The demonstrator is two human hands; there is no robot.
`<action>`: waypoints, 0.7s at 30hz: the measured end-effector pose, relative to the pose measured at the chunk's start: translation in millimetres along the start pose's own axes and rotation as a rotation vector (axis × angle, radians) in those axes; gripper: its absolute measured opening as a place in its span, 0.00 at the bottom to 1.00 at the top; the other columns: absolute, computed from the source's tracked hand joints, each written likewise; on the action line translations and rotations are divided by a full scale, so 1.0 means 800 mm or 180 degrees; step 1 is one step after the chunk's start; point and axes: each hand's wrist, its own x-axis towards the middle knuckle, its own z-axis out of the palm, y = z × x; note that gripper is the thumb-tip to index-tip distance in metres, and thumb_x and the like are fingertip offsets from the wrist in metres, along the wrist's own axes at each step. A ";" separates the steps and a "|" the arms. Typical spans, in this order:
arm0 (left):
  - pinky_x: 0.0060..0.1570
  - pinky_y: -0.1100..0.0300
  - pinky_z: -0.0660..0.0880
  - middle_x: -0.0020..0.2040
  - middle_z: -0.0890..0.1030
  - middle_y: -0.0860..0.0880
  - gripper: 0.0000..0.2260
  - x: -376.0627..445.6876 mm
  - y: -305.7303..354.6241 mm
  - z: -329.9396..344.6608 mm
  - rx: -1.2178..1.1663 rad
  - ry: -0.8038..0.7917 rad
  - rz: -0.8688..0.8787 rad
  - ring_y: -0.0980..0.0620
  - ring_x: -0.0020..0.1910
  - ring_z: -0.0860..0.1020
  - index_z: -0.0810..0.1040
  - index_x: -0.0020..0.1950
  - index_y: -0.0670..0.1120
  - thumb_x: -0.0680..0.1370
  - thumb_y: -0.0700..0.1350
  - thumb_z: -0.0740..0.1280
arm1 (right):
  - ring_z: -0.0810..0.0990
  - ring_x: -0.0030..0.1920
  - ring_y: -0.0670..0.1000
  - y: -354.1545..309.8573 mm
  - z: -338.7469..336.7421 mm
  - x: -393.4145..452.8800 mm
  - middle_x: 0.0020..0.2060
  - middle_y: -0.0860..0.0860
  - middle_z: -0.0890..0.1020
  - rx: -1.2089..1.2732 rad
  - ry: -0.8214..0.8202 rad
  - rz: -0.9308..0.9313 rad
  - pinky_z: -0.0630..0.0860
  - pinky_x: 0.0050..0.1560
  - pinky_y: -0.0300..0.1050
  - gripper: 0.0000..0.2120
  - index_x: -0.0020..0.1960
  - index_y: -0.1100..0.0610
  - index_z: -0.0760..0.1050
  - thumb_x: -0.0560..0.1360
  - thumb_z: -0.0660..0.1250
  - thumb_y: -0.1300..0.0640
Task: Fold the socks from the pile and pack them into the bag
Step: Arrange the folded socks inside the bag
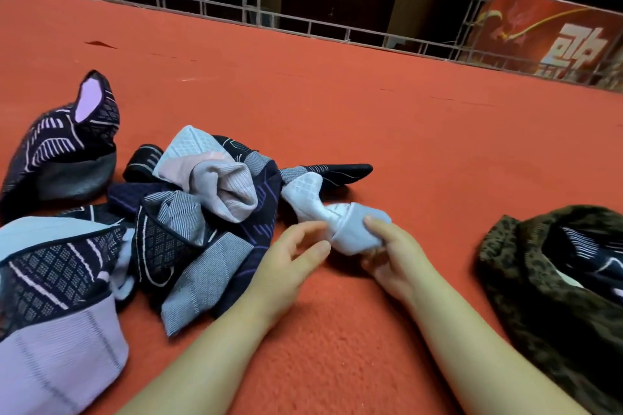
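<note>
Gripping a rolled pale ribbed sock [350, 229], right hand [391, 256], left hand [290, 256] loosely spread, apparently touching it, leopard-print bag [526, 280] nearby

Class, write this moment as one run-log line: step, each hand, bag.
step: folding pale sock | right hand: grips sock | left hand: open, beside sock | bag: right, open, holds dark socks | pile: left

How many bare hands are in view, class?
2. The left hand is open beside the pale blue sock; the right hand grips that sock. None seems hidden.
</note>
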 end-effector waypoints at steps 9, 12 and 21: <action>0.56 0.63 0.70 0.55 0.78 0.53 0.19 -0.009 -0.006 0.009 0.0735 -0.0349 0.0120 0.58 0.56 0.76 0.79 0.48 0.50 0.63 0.59 0.67 | 0.77 0.30 0.48 0.007 -0.014 -0.086 0.33 0.52 0.81 -0.0771 -0.0641 -0.0099 0.70 0.27 0.38 0.14 0.45 0.56 0.77 0.79 0.58 0.49; 0.48 0.68 0.70 0.52 0.78 0.56 0.16 -0.011 0.000 0.007 0.0533 -0.0465 -0.0034 0.64 0.48 0.76 0.79 0.41 0.51 0.58 0.58 0.69 | 0.70 0.24 0.46 0.005 -0.030 -0.069 0.25 0.50 0.74 -0.1203 0.0307 -0.0971 0.64 0.26 0.39 0.22 0.33 0.56 0.70 0.70 0.63 0.37; 0.37 0.61 0.73 0.45 0.85 0.48 0.08 -0.022 0.007 0.008 -0.0264 -0.0971 -0.0466 0.52 0.40 0.79 0.71 0.32 0.48 0.61 0.49 0.68 | 0.71 0.60 0.35 0.012 -0.041 -0.058 0.57 0.38 0.75 -0.2409 -0.0678 -0.2244 0.64 0.60 0.31 0.21 0.56 0.40 0.72 0.66 0.61 0.35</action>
